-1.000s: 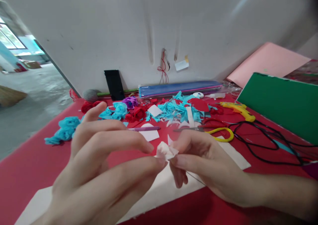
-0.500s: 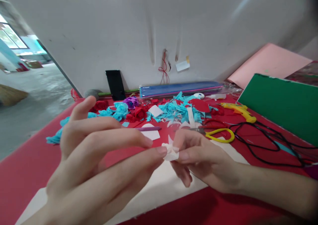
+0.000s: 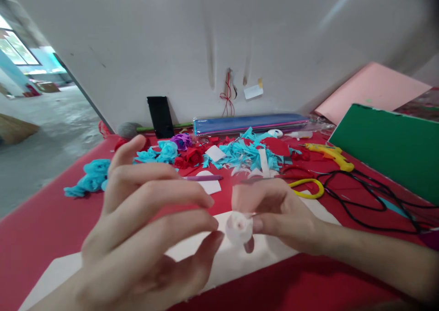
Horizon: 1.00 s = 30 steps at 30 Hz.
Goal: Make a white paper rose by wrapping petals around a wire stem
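Note:
My right hand [image 3: 274,212] pinches a small rolled white paper flower [image 3: 239,227] between thumb and fingertips, low over a long white paper strip [image 3: 212,256] on the red table [image 3: 41,228]. My left hand [image 3: 151,238] hovers just left of the flower, fingers spread and curved toward it, thumb near its edge; I cannot see it gripping the flower. Both hands are slightly blurred.
Behind the hands lie a purple pen [image 3: 202,178], yellow-handled scissors [image 3: 305,187], a yellow glue gun [image 3: 329,153] with black cables [image 3: 370,196], turquoise paper scraps [image 3: 247,153], turquoise, red and purple paper flowers [image 3: 168,151], a black phone [image 3: 160,117], and green [image 3: 391,146] and pink [image 3: 370,89] sheets at right.
The white flower has moved lower and now shows its rolled face. My left fingertips have come off it and spread apart; my right hand has kept hold.

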Tool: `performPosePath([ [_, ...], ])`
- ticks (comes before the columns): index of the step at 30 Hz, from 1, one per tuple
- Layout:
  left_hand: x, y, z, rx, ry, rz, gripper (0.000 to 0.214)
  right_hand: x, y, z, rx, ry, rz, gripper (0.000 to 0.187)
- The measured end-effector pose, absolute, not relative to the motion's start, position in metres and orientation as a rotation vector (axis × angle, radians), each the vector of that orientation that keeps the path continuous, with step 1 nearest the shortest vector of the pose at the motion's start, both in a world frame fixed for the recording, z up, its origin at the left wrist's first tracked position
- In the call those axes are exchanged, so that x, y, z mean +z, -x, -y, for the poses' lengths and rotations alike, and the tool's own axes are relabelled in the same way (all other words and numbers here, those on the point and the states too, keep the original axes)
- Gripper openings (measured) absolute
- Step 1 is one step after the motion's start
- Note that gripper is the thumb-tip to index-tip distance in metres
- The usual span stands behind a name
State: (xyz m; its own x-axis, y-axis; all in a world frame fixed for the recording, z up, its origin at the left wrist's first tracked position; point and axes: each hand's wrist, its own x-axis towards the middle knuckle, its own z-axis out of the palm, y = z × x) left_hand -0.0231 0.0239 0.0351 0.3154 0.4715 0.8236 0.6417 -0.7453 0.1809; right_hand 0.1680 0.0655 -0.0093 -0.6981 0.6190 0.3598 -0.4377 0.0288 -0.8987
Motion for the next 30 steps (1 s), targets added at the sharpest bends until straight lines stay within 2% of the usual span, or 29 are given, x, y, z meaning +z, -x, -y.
performPosePath([
  [2, 0.036, 0.024, -0.025, -1.327, 2.549, 0.961, 0.013, -0.006, -0.17, -0.067, 1.443, 0.199, 1.756, 0.007],
  [5, 0.033, 0.024, -0.026, -1.308, 2.931, 1.144, 0.021, -0.003, -0.17, -0.069, 1.12, 0.174, 1.884, 0.008],
  [11, 0.027, 0.019, -0.021, -1.415, 3.185, 1.286, 0.019, -0.004, -0.166, -0.07, 0.999, 0.16, 1.882, 0.009],
  [18, 0.028, 0.014, -0.016, -1.397, 3.122, 1.399, 0.014, -0.006, -0.166, -0.07, 1.063, 0.188, 1.874, 0.009],
  [30, 0.018, 0.005, -0.017, -1.915, 3.023, 1.593, 0.017, -0.02, -0.161, -0.073, 1.652, 0.229, 1.565, 0.006],
])
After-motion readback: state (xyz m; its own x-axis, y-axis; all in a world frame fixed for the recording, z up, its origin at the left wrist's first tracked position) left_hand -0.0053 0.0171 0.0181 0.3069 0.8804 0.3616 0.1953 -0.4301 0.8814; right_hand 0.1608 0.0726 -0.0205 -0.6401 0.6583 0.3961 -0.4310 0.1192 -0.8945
